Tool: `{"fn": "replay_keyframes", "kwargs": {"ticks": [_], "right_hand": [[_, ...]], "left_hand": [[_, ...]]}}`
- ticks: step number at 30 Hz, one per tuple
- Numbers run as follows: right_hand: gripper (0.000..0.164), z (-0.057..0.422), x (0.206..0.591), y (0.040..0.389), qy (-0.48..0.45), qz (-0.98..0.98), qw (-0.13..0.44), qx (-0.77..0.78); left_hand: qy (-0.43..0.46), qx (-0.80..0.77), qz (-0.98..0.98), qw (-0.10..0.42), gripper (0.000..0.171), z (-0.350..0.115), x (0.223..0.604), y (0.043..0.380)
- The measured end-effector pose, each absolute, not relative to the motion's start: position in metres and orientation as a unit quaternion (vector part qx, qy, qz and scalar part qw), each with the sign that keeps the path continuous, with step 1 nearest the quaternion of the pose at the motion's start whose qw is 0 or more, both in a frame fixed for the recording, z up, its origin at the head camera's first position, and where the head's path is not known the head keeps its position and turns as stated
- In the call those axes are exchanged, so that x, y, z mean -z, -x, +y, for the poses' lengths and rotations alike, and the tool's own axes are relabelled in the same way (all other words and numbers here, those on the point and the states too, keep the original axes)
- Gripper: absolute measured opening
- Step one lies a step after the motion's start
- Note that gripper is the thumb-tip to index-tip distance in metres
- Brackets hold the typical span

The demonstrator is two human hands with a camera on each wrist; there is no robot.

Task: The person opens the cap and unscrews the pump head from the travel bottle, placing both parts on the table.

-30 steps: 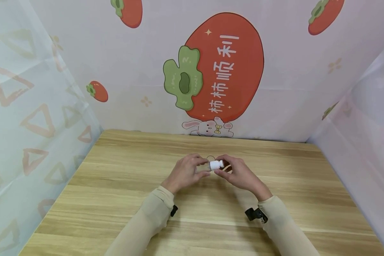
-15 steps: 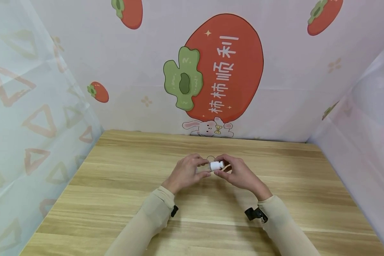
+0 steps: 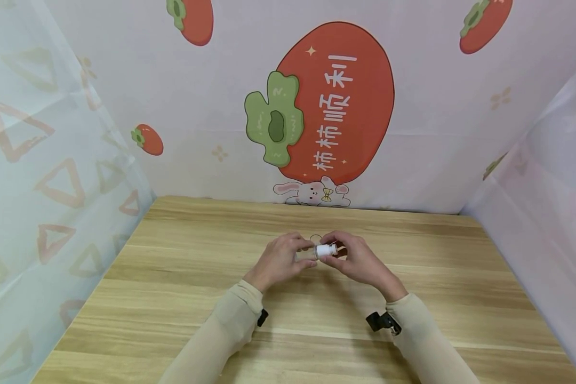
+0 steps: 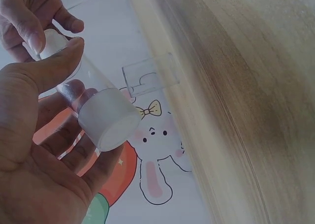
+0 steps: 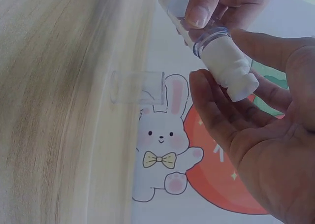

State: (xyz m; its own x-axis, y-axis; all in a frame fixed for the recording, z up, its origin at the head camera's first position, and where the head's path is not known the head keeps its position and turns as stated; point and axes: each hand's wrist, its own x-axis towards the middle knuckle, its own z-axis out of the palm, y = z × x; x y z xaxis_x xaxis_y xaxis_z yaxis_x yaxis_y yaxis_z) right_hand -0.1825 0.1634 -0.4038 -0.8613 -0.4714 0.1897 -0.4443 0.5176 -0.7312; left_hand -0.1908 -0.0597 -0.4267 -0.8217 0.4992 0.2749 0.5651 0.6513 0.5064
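Both hands hold a small clear pump bottle (image 4: 110,120) above the table, tilted on its side. It has a white base and a white pump top (image 5: 226,64) with a narrower nozzle. My left hand (image 3: 280,258) grips the clear body between thumb and fingers, the base toward its palm. The thumb and fingers of my right hand (image 3: 362,260) hold the white pump top. A clear band rings the joint between top and body. Just beyond the hands, a clear cylindrical cap (image 5: 139,87) stands on the table. In the head view the hands hide much of the bottle.
The wood-grain table (image 3: 149,288) runs back to a white backdrop (image 3: 211,106) printed with persimmons and a rabbit. Patterned cloth sides (image 3: 53,160) rise at left and right. A black device (image 3: 384,322) is strapped at the right wrist.
The bottle and its white top have shifted very slightly to the right and toward the person, and the nozzle's angle has turned a little. Both hands keep their hold.
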Motion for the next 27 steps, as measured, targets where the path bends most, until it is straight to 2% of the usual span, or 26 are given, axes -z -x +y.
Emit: {"fn": "replay_keyframes", "kwargs": {"ticks": [12, 27], "right_hand": [[0.025, 0.1630, 0.4087, 0.1850, 0.287, 0.857, -0.010, 0.428], [0.032, 0.1637, 0.4084, 0.1838, 0.296, 0.857, -0.019, 0.422]], "left_hand": [[0.302, 0.296, -0.905, 0.050, 0.037, -0.0589, 0.4278, 0.1914], [0.307, 0.302, -0.901, 0.038, 0.037, -0.0592, 0.4269, 0.1930]]}}
